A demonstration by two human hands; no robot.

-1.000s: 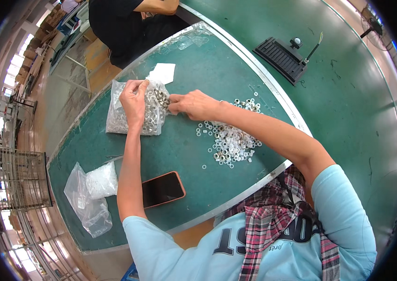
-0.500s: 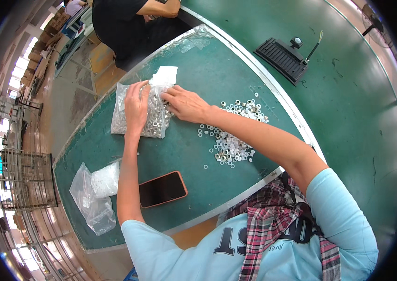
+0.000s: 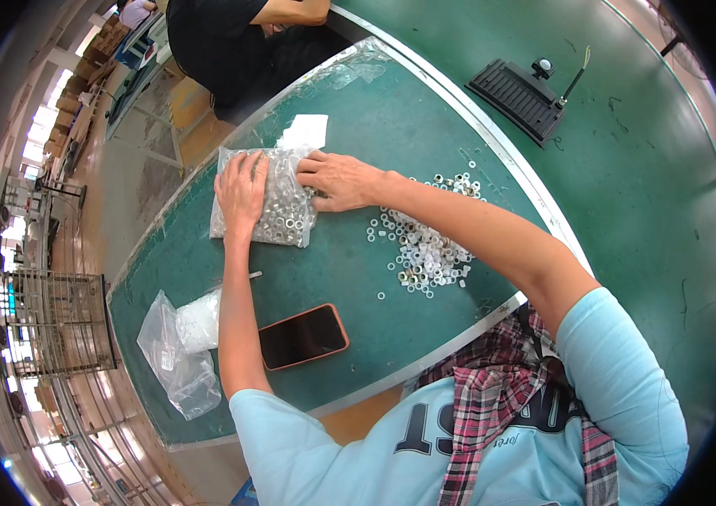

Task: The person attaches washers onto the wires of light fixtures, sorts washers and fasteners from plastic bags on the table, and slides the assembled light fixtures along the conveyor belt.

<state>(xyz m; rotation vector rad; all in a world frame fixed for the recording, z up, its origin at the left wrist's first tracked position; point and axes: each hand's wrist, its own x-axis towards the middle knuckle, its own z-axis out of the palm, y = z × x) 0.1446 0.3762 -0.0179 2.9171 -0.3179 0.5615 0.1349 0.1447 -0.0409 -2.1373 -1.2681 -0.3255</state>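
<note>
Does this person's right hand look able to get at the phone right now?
Probably yes: the right hand is at the right edge of the clear bag, but only green tabletop seems to lie between hand and phone, which has nothing on top.

The left forearm (image 3: 240,316) is standing nearly vertical left of centre, its hand (image 3: 242,196) lying palm down, fingers (image 3: 245,169) fanning slightly toward the top. The right forearm (image 3: 472,226) is slanting from a bent elbow (image 3: 562,282) at right toward upper centre, the right hand (image 3: 346,180) showing its back, fingers pointing left and bending.
</note>
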